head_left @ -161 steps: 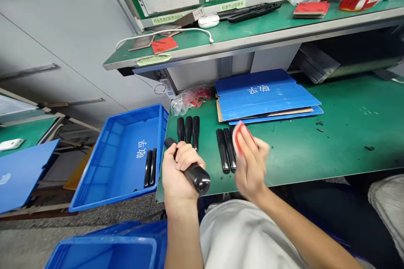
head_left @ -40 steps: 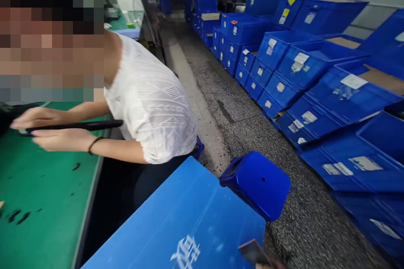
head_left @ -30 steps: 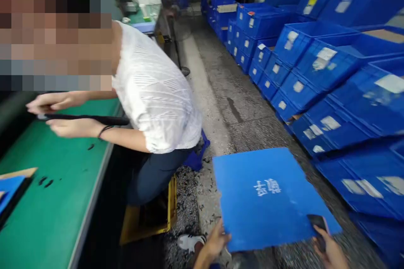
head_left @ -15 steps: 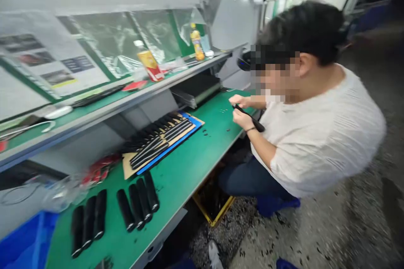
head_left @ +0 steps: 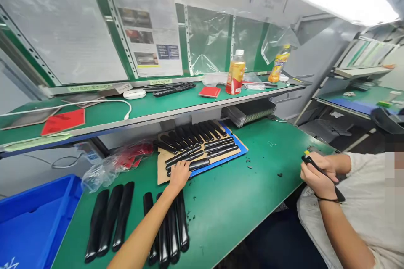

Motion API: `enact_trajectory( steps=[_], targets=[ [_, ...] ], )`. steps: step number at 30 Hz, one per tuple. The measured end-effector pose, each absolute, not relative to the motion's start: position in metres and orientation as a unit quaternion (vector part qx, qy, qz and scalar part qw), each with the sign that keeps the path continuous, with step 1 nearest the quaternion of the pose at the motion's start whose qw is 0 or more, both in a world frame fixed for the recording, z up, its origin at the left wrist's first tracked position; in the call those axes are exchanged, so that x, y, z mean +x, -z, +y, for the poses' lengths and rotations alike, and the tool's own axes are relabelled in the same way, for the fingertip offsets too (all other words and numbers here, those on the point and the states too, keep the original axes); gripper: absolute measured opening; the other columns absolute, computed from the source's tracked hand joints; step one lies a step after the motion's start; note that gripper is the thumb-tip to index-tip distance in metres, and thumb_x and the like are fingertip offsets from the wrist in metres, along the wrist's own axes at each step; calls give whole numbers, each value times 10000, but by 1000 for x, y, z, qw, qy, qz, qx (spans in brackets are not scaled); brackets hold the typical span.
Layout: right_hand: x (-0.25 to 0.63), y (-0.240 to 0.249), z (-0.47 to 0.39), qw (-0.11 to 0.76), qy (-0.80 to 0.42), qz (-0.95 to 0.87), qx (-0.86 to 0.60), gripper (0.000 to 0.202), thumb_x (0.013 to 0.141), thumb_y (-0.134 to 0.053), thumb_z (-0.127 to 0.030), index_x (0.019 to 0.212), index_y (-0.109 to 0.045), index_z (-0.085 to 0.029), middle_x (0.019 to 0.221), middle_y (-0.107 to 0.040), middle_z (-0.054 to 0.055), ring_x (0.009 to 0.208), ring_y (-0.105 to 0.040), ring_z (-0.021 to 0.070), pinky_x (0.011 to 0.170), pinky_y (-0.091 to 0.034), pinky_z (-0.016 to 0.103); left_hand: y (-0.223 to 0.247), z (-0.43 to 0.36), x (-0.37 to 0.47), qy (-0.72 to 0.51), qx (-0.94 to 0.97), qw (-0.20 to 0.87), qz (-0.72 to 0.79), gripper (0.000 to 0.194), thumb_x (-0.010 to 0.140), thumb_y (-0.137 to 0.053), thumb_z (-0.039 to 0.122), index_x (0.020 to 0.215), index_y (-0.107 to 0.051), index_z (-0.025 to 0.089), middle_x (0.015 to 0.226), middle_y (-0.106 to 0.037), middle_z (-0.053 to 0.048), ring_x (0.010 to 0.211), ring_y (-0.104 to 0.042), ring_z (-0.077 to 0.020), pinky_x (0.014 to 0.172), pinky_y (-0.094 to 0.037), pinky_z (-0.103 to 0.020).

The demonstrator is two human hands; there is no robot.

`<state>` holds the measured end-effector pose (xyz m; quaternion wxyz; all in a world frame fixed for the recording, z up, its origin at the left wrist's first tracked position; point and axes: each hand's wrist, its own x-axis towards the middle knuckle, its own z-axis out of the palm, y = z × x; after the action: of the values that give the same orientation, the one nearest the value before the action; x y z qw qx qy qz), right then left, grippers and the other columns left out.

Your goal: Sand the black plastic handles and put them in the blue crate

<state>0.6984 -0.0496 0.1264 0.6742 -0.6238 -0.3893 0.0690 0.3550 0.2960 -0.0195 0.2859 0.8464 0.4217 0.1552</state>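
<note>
The left hand [head_left: 179,175] lies over a black handle [head_left: 200,164] at the near edge of the cardboard [head_left: 162,168], fingers curved on it, though I cannot tell whether it grips; the right hand is out of view. Work looks partway along: rows of handles [head_left: 194,134] cover much of the cardboard, while 3 handles [head_left: 110,218] and 4 more handles [head_left: 173,231] lie off it on the green surface [head_left: 227,214] (whether those are finished cannot be told).

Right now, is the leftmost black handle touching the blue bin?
Apart: the head view shows green table between the leftmost handle and the bin.
</note>
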Motion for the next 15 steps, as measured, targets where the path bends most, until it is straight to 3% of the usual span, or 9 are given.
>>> enact_trajectory(
  steps=[2,4,6,8,10,12,13,15],
  targets=[
    [709,-132,-28,656,-45,-447,-606,384,965,-513,-602,1212,-650,-342,1099,-724,-4,1059,-689,329,655,-594,413,20,311,358,-137,857,299,396,362,910,-673,362,1215,-635,173,1327,-593,-106,1272,-515,-314,1087,-372,-590],
    [714,-137,-16,634,-24,-503,-587,462,857,-510,-772,1150,-680,-458,1045,-751,-36,940,-718,349,512,-558,422,16,312,354,-133,859,324,373,340,850,-724,319,1148,-657,169,1238,-623,-105,1237,-530,-309,1086,-378,-550],
    [712,-140,-9,610,-4,-553,-567,404,754,-508,-866,974,-705,-590,949,-770,-92,870,-723,402,389,-470,423,7,294,344,-147,850,354,361,364,790,-748,266,1128,-651,171,1183,-622,-109,1210,-536,-301,1086,-387,-485],
    [704,-139,-2,586,13,-599,-546,287,752,-544,-836,906,-689,-644,931,-777,-113,927,-709,438,391,-456,440,-3,256,330,-169,829,391,363,426,816,-709,281,1214,-598,177,1161,-615,-105,1127,-576,-265,1018,-448,-407],
    [685,-132,7,558,20,-645,-521,327,851,-588,-704,1139,-654,-561,1140,-748,-56,1053,-684,379,598,-585,483,-12,204,317,-179,785,462,371,540,926,-592,400,1410,-447,208,1058,-633,-65,884,-631,-192,790,-525,-313],
    [656,-119,21,521,16,-695,-495,425,907,-650,-550,1295,-600,-382,1310,-655,38,1140,-647,296,820,-610,446,-19,151,311,-248,559,672,417,785,911,-571,609,1538,-257,254,828,-580,14,539,-516,-129,477,-407,-250],
    [638,-110,28,497,9,-721,-482,417,919,-669,-481,1298,-598,-320,1346,-618,57,1151,-638,257,875,-598,417,-24,129,310,-279,456,725,435,881,869,-561,711,1549,-243,250,745,-540,42,459,-446,-105,426,-340,-236],
    [595,-91,43,441,-8,-776,-451,291,924,-680,-414,1205,-649,-345,1339,-626,54,1151,-627,250,851,-603,396,-35,96,313,-323,287,780,453,996,762,-607,805,1521,-347,215,597,-448,83,394,-367,-82,399,-273,-221]
  ],
)
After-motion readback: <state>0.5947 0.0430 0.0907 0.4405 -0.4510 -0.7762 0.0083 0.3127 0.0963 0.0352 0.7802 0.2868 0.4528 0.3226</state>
